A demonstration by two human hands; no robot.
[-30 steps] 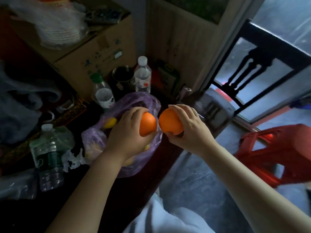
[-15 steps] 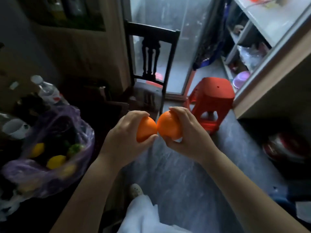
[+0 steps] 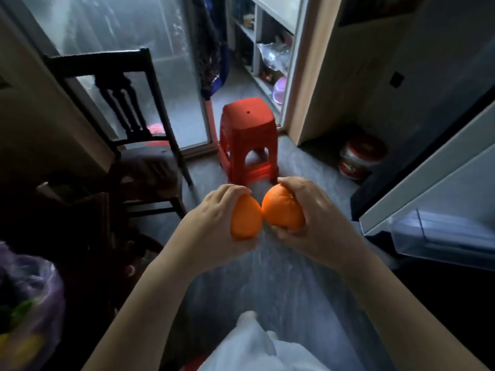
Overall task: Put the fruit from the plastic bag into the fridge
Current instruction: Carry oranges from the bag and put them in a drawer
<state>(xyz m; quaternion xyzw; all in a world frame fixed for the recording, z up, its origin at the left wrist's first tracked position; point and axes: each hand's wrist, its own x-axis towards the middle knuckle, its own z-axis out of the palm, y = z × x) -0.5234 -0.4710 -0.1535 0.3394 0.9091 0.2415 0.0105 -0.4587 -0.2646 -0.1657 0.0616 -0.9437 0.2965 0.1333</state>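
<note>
Our left hand (image 3: 211, 220) grips one orange (image 3: 246, 219). The fingers curl over its top and the thumb lies under it. Our right hand (image 3: 321, 223) grips a second orange (image 3: 281, 208) the same way, fingers across the top and thumb below. The two oranges touch side by side, held in mid-air above the grey floor (image 3: 267, 277). Both are clear of any support.

The plastic bag (image 3: 45, 290) sits at the lower left, well apart from both hands. It is purple and translucent, with yellow and green fruit visible inside. We cannot tell what surface carries it, as that area is too dark.

The fridge door (image 3: 434, 178) stands open at the right, with its inner side facing us. A clear door bin (image 3: 439, 234) is mounted on it, near the right hand but not touching it.

A red stool (image 3: 247, 135) stands on the floor just beyond the oranges. A dark wooden chair (image 3: 134, 145) stands to the left of the stool, in front of a frosted glass door (image 3: 120, 36). A red and white tub (image 3: 359, 159) rests on the floor to the right of the stool, near a wall corner. A white garment (image 3: 257, 344) shows at the bottom edge, between our forearms.
</note>
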